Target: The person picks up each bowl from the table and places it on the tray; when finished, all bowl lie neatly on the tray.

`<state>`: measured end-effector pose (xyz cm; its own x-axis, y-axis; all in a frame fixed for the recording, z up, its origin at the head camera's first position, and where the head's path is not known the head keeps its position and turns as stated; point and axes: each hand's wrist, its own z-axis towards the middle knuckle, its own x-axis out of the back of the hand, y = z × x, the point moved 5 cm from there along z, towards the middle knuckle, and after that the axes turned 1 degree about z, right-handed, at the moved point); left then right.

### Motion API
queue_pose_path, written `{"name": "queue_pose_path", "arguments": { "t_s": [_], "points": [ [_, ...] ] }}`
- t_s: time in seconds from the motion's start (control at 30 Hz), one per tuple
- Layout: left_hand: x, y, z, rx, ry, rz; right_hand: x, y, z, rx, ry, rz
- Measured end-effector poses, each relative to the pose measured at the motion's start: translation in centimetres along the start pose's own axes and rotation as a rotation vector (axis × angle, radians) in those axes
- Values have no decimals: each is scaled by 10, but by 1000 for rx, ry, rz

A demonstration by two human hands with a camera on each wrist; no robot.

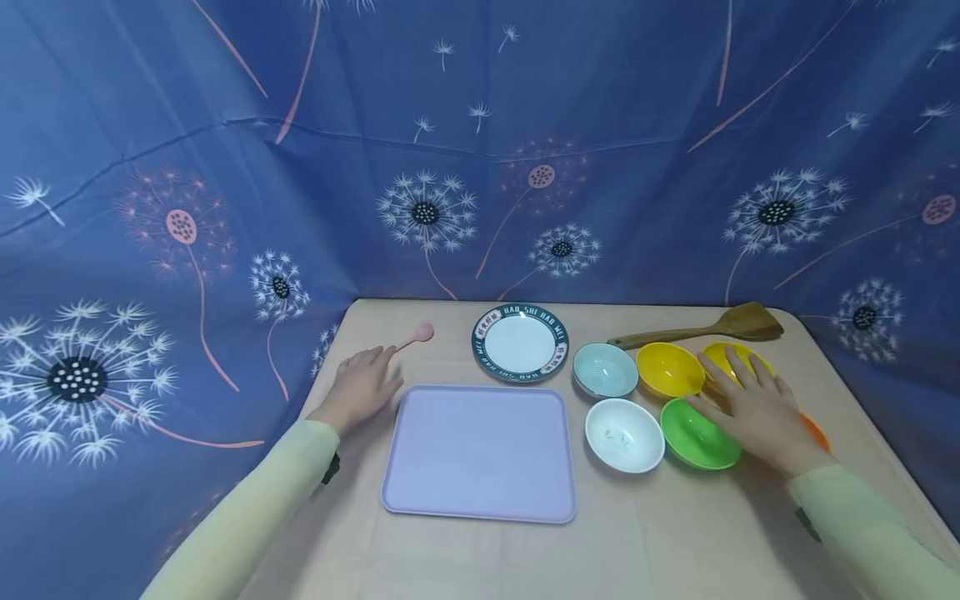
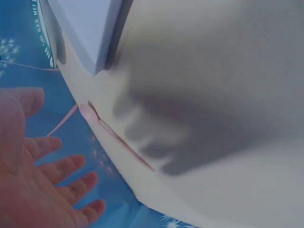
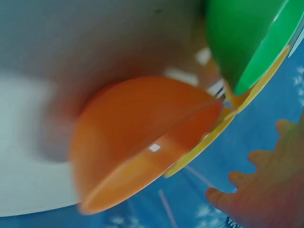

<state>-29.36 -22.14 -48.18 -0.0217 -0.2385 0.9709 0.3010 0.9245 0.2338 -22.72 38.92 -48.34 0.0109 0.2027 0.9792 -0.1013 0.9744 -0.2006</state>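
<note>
My left hand [image 1: 360,387] hovers over the table's left side with its fingers spread, empty. Just beyond its fingertips lies a small pink spoon [image 1: 423,332], its handle partly hidden by the hand in the head view. My right hand [image 1: 765,421], fingers extended and holding nothing, is above a group of bowls. Beneath or beside it are a green bowl [image 1: 699,437], a yellow bowl [image 1: 738,357] and an orange bowl [image 1: 816,433], which the hand mostly covers in the head view. The right wrist view shows the orange bowl [image 3: 142,137] below and apart from the fingers.
A lilac tray [image 1: 480,454] lies at the middle front. Behind it is a green-rimmed plate [image 1: 520,342]. A pale blue bowl [image 1: 604,371], a white bowl [image 1: 625,435] and another yellow bowl [image 1: 670,370] stand right of the tray. A wooden spatula [image 1: 742,322] lies along the back edge.
</note>
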Motion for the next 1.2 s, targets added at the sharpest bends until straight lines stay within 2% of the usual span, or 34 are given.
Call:
{"name": "queue_pose_path", "arguments": {
  "t_s": [0.07, 0.17, 0.37, 0.6, 0.83, 0.97, 1.2],
  "points": [
    [-1, -3, -5, -5, 16, -34, 2, 10, -9, -12, 16, 12],
    [-7, -8, -14, 4, 4, -99, 1, 29, -24, -30, 30, 24],
    [-25, -14, -35, 72, -26, -258, -9, 66, -56, -82, 26, 103],
    [-48, -11, -52, 165, -50, -493, -22, 83, -77, -135, -22, 179],
    [-58, -8, -57, 170, 12, -517, -28, 94, -82, -150, 38, 213],
    [-62, -9, -57, 175, -7, -568, -30, 103, -86, -203, 36, 236],
    [-64, -11, -57, 165, -1, -587, -30, 108, -86, -275, 9, 279]
  ]
}}
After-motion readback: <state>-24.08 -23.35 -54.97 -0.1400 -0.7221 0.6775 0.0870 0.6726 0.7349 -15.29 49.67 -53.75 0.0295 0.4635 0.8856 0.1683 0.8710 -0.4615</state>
